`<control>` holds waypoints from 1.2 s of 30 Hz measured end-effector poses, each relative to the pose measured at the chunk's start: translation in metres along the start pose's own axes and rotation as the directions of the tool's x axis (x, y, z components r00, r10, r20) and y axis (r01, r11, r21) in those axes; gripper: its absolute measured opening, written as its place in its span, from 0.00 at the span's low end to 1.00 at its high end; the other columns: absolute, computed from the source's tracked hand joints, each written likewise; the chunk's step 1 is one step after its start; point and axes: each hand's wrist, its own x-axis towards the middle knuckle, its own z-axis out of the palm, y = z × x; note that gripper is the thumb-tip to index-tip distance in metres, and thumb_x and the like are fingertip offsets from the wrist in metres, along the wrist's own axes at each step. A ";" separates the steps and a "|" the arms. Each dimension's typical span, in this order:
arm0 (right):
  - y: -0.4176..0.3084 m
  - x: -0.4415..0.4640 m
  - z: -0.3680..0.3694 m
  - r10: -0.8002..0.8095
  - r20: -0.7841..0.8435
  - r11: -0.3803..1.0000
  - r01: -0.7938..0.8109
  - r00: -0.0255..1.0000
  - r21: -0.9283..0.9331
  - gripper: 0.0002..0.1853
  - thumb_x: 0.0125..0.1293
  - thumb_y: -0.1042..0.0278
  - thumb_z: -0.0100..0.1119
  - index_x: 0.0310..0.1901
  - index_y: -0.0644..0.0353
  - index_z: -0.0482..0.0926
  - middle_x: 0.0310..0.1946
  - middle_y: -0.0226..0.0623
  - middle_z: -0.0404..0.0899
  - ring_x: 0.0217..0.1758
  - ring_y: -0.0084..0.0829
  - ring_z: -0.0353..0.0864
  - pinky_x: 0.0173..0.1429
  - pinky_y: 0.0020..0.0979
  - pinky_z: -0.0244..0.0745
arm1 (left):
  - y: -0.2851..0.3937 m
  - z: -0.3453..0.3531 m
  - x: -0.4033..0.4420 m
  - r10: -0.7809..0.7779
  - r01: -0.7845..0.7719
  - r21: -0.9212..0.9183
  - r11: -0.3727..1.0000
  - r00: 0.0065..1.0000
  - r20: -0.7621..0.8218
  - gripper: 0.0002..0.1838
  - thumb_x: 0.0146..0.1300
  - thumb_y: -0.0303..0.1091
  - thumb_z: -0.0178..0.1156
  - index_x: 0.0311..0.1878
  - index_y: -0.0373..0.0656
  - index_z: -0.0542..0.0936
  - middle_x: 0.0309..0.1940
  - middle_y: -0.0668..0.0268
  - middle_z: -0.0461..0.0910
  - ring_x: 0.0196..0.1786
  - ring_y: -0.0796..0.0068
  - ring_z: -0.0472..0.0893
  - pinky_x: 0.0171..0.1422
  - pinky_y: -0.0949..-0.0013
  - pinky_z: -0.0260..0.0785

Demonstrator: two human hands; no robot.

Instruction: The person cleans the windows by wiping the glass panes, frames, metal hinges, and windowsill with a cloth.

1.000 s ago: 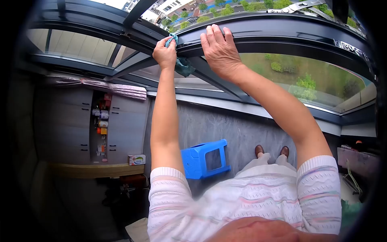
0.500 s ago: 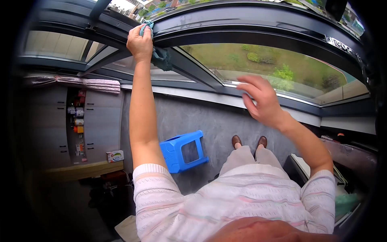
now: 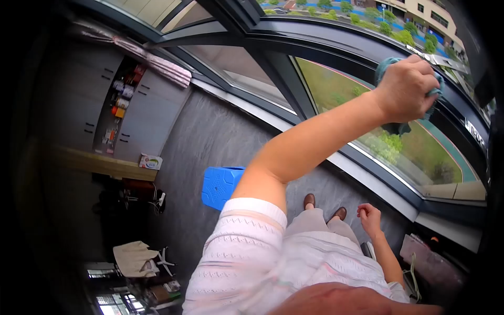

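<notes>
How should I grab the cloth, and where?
Probably by the bunched upper part of the cloth, from the near side, palm over it: the left hand holds it there at the window frame, while the lower end hangs loose.

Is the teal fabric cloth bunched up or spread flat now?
Bunched up: the teal fabric cloth shows crumpled on both sides of the left hand, with a loose end hanging below.

The teal cloth (image 3: pixel 386 67) is crumpled and bunched in my left hand (image 3: pixel 410 88), a loose end hanging below. I have it against the dark, glossy window frame (image 3: pixel 325 35).
</notes>
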 end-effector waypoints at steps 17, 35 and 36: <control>0.046 -0.048 -0.025 0.193 -0.240 0.980 -0.176 0.951 0.090 0.09 0.60 0.78 0.49 0.35 0.66 0.80 0.23 0.36 0.81 0.24 0.22 0.81 0.31 0.24 0.77 | 0.023 0.038 -0.001 0.026 0.001 0.155 0.988 0.985 -0.172 0.06 0.48 0.31 0.63 0.28 0.40 0.78 0.30 0.62 0.77 0.36 0.61 0.77 0.43 0.61 0.69; 0.035 -0.068 -0.026 0.235 -0.456 0.968 -0.252 0.859 0.025 0.10 0.59 0.72 0.50 0.36 0.64 0.80 0.23 0.38 0.82 0.24 0.27 0.81 0.32 0.29 0.75 | 0.046 0.051 0.025 0.091 -0.093 0.021 0.995 0.992 0.089 0.09 0.60 0.33 0.60 0.37 0.38 0.82 0.37 0.60 0.82 0.43 0.61 0.80 0.47 0.64 0.72; 0.034 -0.067 -0.020 0.224 -0.464 0.967 -0.254 0.857 -0.004 0.10 0.59 0.72 0.50 0.36 0.64 0.81 0.24 0.38 0.82 0.24 0.27 0.81 0.32 0.29 0.76 | 0.052 0.055 0.034 0.094 -0.090 -0.033 0.995 0.981 0.169 0.08 0.60 0.33 0.59 0.37 0.39 0.82 0.37 0.60 0.82 0.43 0.61 0.80 0.47 0.64 0.72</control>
